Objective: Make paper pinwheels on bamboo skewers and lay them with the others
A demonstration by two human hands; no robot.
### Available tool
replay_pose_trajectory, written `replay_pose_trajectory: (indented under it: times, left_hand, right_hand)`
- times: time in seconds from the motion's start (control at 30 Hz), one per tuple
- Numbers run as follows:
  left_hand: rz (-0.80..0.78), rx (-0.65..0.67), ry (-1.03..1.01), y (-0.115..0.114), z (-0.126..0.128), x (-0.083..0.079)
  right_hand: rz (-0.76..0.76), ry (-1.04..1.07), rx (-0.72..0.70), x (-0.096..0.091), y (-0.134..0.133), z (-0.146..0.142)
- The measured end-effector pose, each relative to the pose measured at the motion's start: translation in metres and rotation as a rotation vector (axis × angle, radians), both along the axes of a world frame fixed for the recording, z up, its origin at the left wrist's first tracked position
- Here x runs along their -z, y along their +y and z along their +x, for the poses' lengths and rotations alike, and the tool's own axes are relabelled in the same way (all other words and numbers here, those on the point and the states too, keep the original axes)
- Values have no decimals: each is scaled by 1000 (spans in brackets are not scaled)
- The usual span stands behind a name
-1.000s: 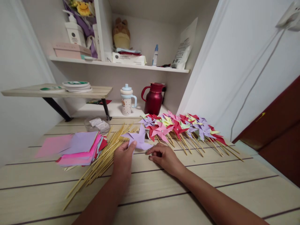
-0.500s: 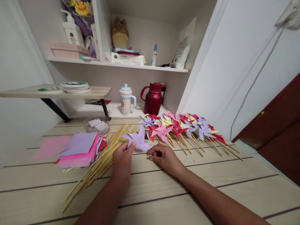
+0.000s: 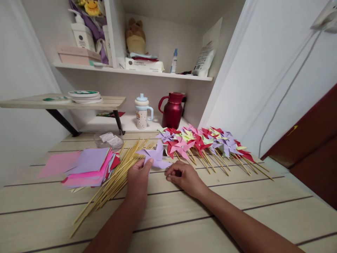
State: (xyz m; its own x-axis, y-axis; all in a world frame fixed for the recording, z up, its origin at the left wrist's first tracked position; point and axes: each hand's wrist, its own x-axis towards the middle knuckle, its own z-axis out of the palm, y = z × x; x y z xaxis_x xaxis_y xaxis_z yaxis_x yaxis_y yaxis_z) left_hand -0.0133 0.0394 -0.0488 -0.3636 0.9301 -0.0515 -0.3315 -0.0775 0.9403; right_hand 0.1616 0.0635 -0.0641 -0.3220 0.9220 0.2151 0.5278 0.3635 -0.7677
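Observation:
My left hand (image 3: 138, 177) pinches a lilac paper pinwheel (image 3: 156, 156) between thumb and fingers, its folded blades facing up. To the right of it, my right hand (image 3: 184, 178) rests low over the table with thumb and fingertips curled close together. Whatever lies between those fingertips is too small to make out. Beside my left hand lies a loose bundle of thin bamboo sticks (image 3: 116, 181). Beyond my right hand, several finished pinwheels on sticks (image 3: 181, 147) lie in a heap, in red, pink, lilac and pale yellow.
Coloured paper squares (image 3: 91, 161) are stacked at the left, with a clear container (image 3: 107, 140) behind them. A small raised shelf (image 3: 113, 102) overhangs the back left. A cup with a blue handle (image 3: 141, 116) and a red jug (image 3: 172, 112) stand at the back.
The small shiny bits that showed at my right fingertips are now mostly out of sight. Both hands and the lilac pinwheel have hardly moved.

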Motion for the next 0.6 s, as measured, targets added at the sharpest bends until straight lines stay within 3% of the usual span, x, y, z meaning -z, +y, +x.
replay_pose_trajectory:
  times: [0.6]
  left_hand:
    - [-29,-42,91,2,-1,1]
  right_hand:
    - [19,64,-27,-6,0,1]
